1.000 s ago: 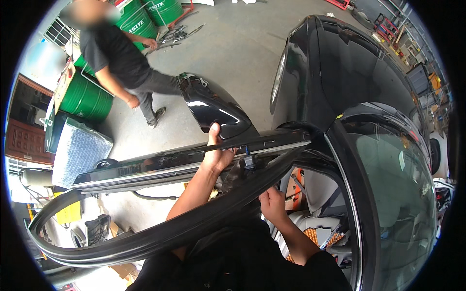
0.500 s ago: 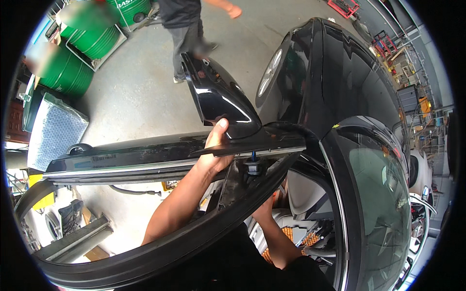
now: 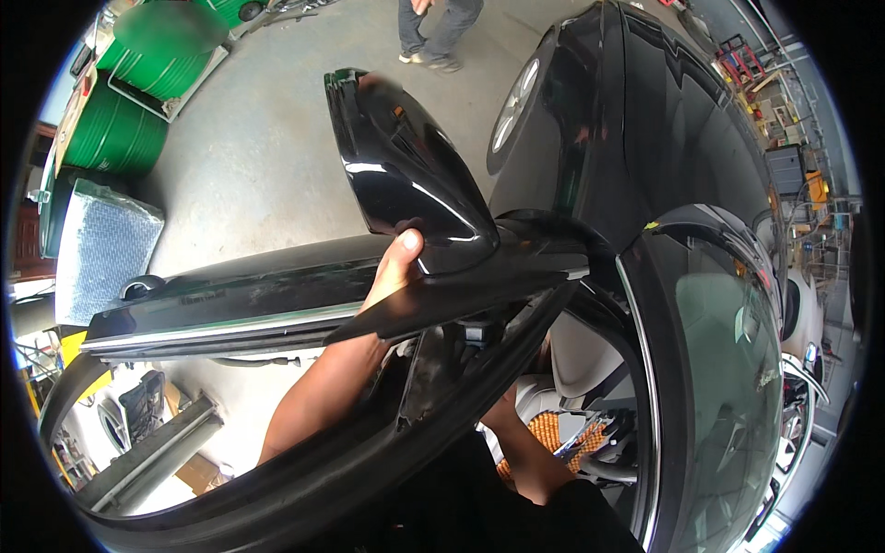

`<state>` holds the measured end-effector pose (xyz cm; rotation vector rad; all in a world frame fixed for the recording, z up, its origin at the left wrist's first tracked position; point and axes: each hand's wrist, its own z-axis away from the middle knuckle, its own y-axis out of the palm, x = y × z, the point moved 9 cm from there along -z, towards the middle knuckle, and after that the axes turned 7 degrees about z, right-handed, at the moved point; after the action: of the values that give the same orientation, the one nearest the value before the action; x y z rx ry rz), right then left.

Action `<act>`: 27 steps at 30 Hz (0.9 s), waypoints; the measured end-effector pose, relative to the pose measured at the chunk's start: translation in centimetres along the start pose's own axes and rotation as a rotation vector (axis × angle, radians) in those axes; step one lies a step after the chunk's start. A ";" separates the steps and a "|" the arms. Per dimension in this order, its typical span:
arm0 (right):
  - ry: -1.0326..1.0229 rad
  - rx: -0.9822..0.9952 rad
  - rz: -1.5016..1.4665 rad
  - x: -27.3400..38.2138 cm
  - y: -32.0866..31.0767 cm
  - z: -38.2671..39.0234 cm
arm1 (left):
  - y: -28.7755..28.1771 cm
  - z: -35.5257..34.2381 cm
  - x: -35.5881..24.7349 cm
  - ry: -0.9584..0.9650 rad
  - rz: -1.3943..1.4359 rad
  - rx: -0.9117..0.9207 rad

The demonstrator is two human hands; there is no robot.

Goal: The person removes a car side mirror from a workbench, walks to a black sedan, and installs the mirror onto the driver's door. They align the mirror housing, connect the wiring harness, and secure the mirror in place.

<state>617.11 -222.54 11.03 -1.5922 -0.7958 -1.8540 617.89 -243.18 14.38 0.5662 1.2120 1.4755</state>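
My left hand [image 3: 395, 267] is closed around the base of a glossy black side mirror [image 3: 410, 161], thumb on its outer side. The mirror's flat dark triangular base plate [image 3: 433, 297] lies across the front corner of the open black car door [image 3: 249, 281]. Below the plate, in the corner of the door's window frame [image 3: 369, 461], sits a dark fitting [image 3: 475, 336]. My right arm passes behind the window frame on the cabin side. Only the wrist and back part of my right hand [image 3: 501, 413] show there; its fingers are hidden by the frame.
On the right are the black car's front fender [image 3: 562, 111] and windshield [image 3: 724, 341]. An orange beaded seat cover [image 3: 548, 429] shows in the cabin. Green drums [image 3: 115, 129] and a bubble-wrapped panel [image 3: 106, 249] stand left. Another person [image 3: 438, 32] is at the far side.
The mirror has shifted left and tilted in my left hand, its base plate now reaching further across the door edge. The blue-tipped part below it is covered. The other person has moved right and farther off.
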 end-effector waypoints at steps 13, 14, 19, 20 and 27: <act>-0.082 0.012 0.331 7.4 1.4 -1.4 | 0.4 0.4 0.0 -0.012 -0.061 0.027; -0.079 -0.009 0.315 7.3 1.4 -1.5 | 0.2 0.4 -0.1 -0.002 -0.062 0.012; -0.081 -0.108 0.357 5.8 0.8 -1.0 | -0.4 0.2 -0.1 0.033 -0.113 -0.035; -0.107 -0.122 0.421 5.1 0.6 -0.9 | -0.9 0.0 0.0 0.048 -0.136 -0.031; -0.165 -0.168 0.435 6.1 1.2 -2.0 | -1.7 -0.8 -0.3 0.123 0.006 -0.031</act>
<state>615.87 -225.09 16.90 -1.8672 -0.3257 -1.5204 618.04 -243.95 12.63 0.4643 1.2815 1.5500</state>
